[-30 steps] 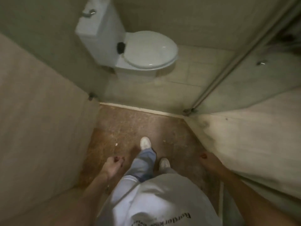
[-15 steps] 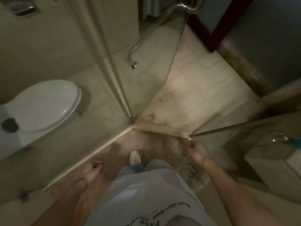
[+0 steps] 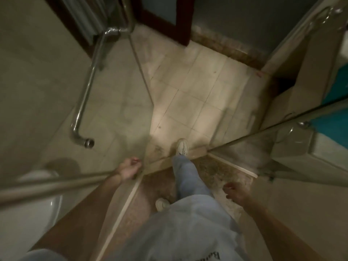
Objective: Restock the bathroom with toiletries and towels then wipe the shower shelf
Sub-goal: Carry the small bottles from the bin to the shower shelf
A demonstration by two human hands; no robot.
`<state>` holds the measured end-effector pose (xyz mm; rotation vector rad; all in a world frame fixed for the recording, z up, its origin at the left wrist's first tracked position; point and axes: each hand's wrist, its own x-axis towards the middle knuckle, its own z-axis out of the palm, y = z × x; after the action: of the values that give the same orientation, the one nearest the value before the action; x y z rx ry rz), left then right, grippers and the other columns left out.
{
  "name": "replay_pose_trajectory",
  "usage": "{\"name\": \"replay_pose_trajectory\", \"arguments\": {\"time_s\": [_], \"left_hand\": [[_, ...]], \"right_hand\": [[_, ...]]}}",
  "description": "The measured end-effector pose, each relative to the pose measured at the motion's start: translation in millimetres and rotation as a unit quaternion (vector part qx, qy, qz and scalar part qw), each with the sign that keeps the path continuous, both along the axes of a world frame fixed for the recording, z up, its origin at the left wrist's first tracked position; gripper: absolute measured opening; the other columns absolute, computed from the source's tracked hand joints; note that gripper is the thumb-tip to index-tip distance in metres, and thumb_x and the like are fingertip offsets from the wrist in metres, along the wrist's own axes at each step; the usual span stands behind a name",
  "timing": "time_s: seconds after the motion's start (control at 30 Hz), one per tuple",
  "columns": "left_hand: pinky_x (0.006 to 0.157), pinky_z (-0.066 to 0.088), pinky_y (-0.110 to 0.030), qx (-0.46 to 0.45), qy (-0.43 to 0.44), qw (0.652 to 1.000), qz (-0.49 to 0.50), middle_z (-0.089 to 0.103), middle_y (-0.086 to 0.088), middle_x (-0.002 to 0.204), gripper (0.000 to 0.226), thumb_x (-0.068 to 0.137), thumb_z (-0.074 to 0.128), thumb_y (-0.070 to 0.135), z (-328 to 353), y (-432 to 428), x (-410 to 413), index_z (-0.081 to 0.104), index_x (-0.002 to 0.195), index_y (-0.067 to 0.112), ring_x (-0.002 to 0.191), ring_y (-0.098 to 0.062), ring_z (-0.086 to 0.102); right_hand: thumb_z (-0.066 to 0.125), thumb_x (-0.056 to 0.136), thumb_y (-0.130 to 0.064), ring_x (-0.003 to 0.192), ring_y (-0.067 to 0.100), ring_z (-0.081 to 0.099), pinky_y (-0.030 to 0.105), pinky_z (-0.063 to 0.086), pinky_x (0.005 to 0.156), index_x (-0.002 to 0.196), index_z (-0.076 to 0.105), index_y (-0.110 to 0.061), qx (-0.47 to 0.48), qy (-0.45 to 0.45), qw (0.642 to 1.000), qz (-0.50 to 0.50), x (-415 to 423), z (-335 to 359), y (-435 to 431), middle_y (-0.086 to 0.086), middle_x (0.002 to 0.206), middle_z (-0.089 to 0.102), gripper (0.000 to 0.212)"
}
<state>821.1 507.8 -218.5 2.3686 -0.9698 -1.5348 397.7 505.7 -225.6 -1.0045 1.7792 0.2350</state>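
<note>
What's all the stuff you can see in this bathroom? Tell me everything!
Door handle: one, shiny silver, on the glass shower door, left.
Floor tiles: many, beige, middle.
Door frame: one, dark brown, top.
Toilet: one, white, bottom left, behind glass.
Teal patch: one, right edge, too blurry to name.
Shoes: two, white, one at the tiles' edge, one further back.
Jeans: one pair, light blue, middle.
Left hand: one, empty, by the glass door's edge.
Right hand: one, empty, lower right.
</note>
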Motion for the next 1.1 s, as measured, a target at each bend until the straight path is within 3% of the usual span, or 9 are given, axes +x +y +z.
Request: {"name": "replay_pose_trajectory", "arguments": {"time_s": [0.1, 0.2, 0.3, 0.37, 0.5, 0.67, 0.83, 0.93, 1.1], "left_hand": [[0.064, 0.043, -0.012, -0.031, 0.005, 1.0, -0.002, 0.067, -0.004, 0.091, 0.014, 0.096, 0.063, 0.014, 7, -88, 0, 0.066, 0.109, 0.013, 0.089, -0.021, 0.063], [0.063, 0.044, -0.02, -0.016, 0.006, 1.0, -0.023, 0.069, -0.006, 0.092, 0.006, 0.096, 0.063, 0.018, 17, -153, 2, 0.065, 0.101, 0.021, 0.087, -0.024, 0.065], [0.07, 0.045, -0.025, -0.009, 0.02, 0.999, -0.023, 0.073, -0.008, 0.101, 0.007, 0.096, 0.063, 0.022, 21, -199, 1, 0.067, 0.102, 0.023, 0.093, -0.025, 0.07], [0.07, 0.045, -0.026, 0.0, 0.022, 1.0, -0.011, 0.073, -0.01, 0.104, 0.012, 0.097, 0.062, 0.02, 25, -221, -2, 0.068, 0.108, 0.019, 0.093, -0.025, 0.07], [0.069, 0.046, -0.025, 0.027, 0.028, 0.999, -0.029, 0.07, -0.009, 0.104, 0.018, 0.098, 0.06, 0.019, 30, -255, -8, 0.067, 0.113, 0.014, 0.093, -0.024, 0.068], [0.066, 0.045, -0.024, 0.075, 0.026, 0.994, -0.072, 0.07, -0.011, 0.108, 0.019, 0.098, 0.06, 0.018, 31, -310, 2, 0.066, 0.114, 0.009, 0.092, -0.023, 0.068], [0.065, 0.043, -0.026, 0.081, 0.016, 0.986, -0.145, 0.072, -0.011, 0.092, 0.016, 0.097, 0.06, 0.015, 24, -402, 5, 0.069, 0.106, 0.005, 0.083, -0.024, 0.067], [0.068, 0.045, -0.027, 0.074, 0.016, 0.977, -0.198, 0.072, -0.01, 0.097, 0.015, 0.099, 0.058, 0.02, 24, -471, -9, 0.069, 0.104, 0.011, 0.086, -0.023, 0.067], [0.071, 0.047, -0.025, 0.024, 0.03, 0.955, -0.295, 0.072, -0.006, 0.102, 0.014, 0.098, 0.058, 0.023, 36, -585, -63, 0.068, 0.106, 0.017, 0.09, -0.019, 0.068]], "right_hand": [[0.062, 0.097, -0.02, 0.098, 0.029, 0.07, 0.038, 0.053, 0.086, 0.109, 0.066, -0.011, -0.005, -0.013, 1.0, -0.007, 17, -9, -52, 0.009, 0.102, 0.068, 0.016], [0.064, 0.096, -0.02, 0.097, 0.028, 0.069, 0.04, 0.055, 0.09, 0.11, 0.07, -0.006, -0.023, -0.027, 0.999, 0.0, 39, -8, -103, 0.012, 0.107, 0.071, 0.021], [0.063, 0.096, -0.017, 0.084, 0.02, 0.066, 0.021, 0.051, 0.077, 0.101, 0.07, -0.006, -0.053, -0.065, 0.996, 0.024, 62, 15, -162, 0.004, 0.088, 0.07, 0.014], [0.062, 0.097, -0.021, 0.087, 0.026, 0.066, 0.025, 0.049, 0.069, 0.105, 0.07, -0.008, -0.063, -0.077, 0.995, 0.023, 71, 23, -202, 0.006, 0.089, 0.07, 0.018], [0.058, 0.099, -0.023, 0.096, 0.015, 0.059, 0.021, 0.045, 0.075, 0.121, 0.064, -0.01, -0.094, -0.076, 0.992, -0.048, 75, 48, -272, 0.0, 0.105, 0.062, 0.026], [0.059, 0.098, -0.022, 0.102, 0.024, 0.067, 0.044, 0.057, 0.091, 0.12, 0.064, -0.01, -0.142, -0.09, 0.975, -0.143, 61, 74, -334, 0.007, 0.108, 0.068, 0.026], [0.058, 0.099, -0.026, 0.104, 0.02, 0.065, 0.037, 0.057, 0.087, 0.124, 0.061, -0.014, -0.175, -0.042, 0.958, -0.225, 33, 75, -370, 0.003, 0.112, 0.066, 0.028], [0.059, 0.1, -0.029, 0.1, 0.015, 0.064, 0.018, 0.051, 0.073, 0.126, 0.06, -0.013, -0.15, -0.014, 0.951, -0.271, 25, 62, -376, 0.002, 0.112, 0.065, 0.031], [0.062, 0.098, -0.029, 0.097, 0.019, 0.066, 0.026, 0.051, 0.077, 0.123, 0.063, -0.008, -0.135, 0.006, 0.928, -0.347, 21, 41, -369, 0.009, 0.112, 0.069, 0.033]]}}
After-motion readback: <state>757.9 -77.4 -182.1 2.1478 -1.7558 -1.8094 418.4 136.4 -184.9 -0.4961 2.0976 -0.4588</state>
